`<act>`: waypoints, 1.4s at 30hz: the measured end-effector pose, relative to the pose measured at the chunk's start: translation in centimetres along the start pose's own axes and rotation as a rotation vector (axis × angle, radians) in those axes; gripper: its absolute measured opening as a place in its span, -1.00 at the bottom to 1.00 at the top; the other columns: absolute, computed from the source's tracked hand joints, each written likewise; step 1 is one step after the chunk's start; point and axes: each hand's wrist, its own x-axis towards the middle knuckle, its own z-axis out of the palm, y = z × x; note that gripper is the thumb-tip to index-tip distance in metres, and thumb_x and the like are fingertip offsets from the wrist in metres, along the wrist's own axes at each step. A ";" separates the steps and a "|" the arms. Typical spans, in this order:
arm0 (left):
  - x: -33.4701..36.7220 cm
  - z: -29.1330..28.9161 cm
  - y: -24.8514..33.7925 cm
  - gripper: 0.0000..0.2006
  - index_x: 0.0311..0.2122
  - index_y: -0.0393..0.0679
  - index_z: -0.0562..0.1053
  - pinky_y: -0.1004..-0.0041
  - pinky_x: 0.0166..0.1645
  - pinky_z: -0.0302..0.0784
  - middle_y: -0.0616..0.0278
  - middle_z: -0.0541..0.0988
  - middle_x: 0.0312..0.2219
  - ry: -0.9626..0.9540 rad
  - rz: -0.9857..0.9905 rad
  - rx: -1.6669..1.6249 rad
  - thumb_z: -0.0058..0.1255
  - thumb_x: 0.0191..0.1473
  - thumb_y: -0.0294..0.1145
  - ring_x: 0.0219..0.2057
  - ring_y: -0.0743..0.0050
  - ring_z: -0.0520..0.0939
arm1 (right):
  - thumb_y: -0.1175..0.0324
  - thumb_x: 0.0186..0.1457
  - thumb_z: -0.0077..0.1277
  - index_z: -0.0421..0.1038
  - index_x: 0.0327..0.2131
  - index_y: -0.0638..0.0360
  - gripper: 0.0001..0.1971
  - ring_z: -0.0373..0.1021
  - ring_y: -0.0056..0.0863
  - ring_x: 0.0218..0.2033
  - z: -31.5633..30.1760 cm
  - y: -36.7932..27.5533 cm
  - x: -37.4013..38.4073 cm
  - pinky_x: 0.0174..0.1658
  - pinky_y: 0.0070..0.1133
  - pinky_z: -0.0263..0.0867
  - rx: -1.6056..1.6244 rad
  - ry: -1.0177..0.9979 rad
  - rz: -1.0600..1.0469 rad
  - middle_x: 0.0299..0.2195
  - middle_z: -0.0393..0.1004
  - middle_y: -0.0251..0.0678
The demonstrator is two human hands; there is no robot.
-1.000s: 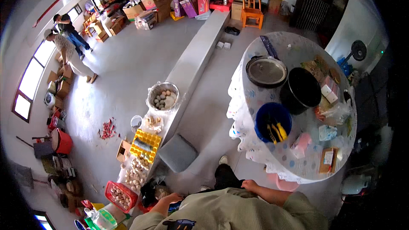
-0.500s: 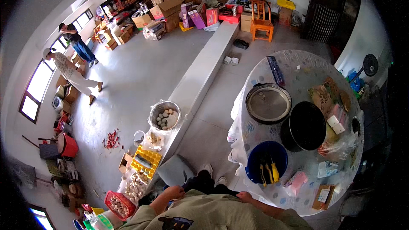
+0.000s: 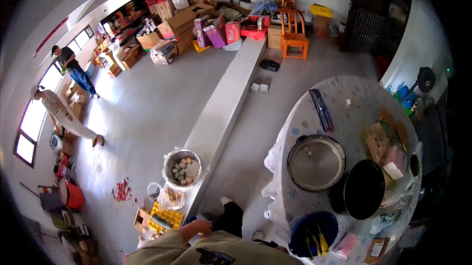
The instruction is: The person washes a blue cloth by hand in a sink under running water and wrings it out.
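My left hand (image 3: 201, 227) hangs in front of my waist, fingers curled in, with nothing visible in it. It is nearest to the low white ledge, where a yellow egg tray (image 3: 165, 217) bears a grey, long object (image 3: 162, 223). Farther along stand a plastic bag (image 3: 172, 198) of brownish pieces and a plastic-lined metal bowl (image 3: 182, 168) of eggs. Of my right hand (image 3: 283, 249) only a sliver shows at the lower edge, its fingers hidden. Closest to it is a blue basin (image 3: 314, 233) with yellow-handled tools (image 3: 317, 244), on the plastic-covered round table (image 3: 306, 112).
A large black pot (image 3: 363, 190) and a round metal lid (image 3: 316, 162) stand on the table. The white ledge (image 3: 216, 108) runs away on my left. An orange chair (image 3: 294, 34) stands ahead. Red peppers (image 3: 122, 191) lie on the floor. Two people (image 3: 73, 68) stand by the windows.
The view has shifted, so table and ledge sit lower in the picture. My right hand has dropped mostly out of sight; my left stays at the waist. The person in the pale cap now bends more.
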 end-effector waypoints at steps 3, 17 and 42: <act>0.2 -0.9 -5.4 -0.65 -0.24 -0.14 0.44 0.21 -0.15 0.37 0.03 0.49 -0.30 0.164 -0.028 -0.109 -0.22 -0.07 -0.16 -0.23 0.04 0.48 | -0.10 -0.18 0.00 0.42 -0.38 0.25 -0.48 0.35 -0.18 -0.30 0.3 -3.4 0.2 -0.25 -0.35 0.25 0.003 0.038 -0.012 -0.34 0.43 -0.03; 1.0 1.6 -27.9 -0.57 -0.25 -0.19 0.44 0.27 -0.20 0.37 0.06 0.52 -0.34 0.165 -0.210 -0.917 -0.11 -0.10 -0.03 -0.33 0.19 0.51 | -0.08 -0.20 0.01 0.39 -0.27 0.29 -0.42 0.32 -0.12 -0.21 -5.3 -32.4 7.8 -0.14 -0.33 0.22 -0.243 0.488 -0.555 -0.31 0.41 -0.01; -10.5 -38.9 -33.9 -0.69 -0.29 -0.15 0.46 0.17 -0.24 0.43 0.03 0.49 -0.29 0.383 -0.584 -0.455 -0.23 -0.11 -0.27 -0.30 0.07 0.52 | -0.10 -0.20 -0.01 0.31 -0.46 0.24 -0.49 0.30 -0.21 -0.43 -34.0 -56.9 18.7 -0.42 -0.26 0.25 -0.375 0.311 -0.401 -0.43 0.30 -0.08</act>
